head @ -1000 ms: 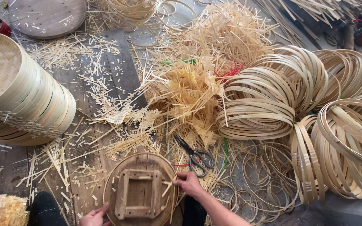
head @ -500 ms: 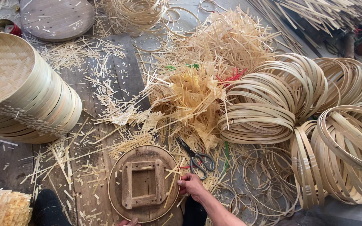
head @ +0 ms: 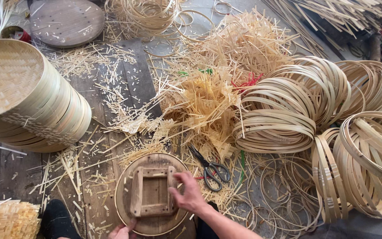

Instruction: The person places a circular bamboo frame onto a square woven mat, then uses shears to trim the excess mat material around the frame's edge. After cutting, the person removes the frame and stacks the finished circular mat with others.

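Several stacked baskets (head: 27,97) lie far left. Left hand (head: 121,231) grips the round board (head: 127,212) at its near rim; right hand (head: 190,194) clasps the square frame (head: 152,191) on it — scissors (head: 209,167) just beside, hoops (head: 288,110) right.

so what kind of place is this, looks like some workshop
Most likely a bamboo craft workshop, worked on the floor. Bundles of bent bamboo hoops lie at right, a stack of woven round trays at left, and cut bamboo slivers litter the boards, with scissors beside the right hand.
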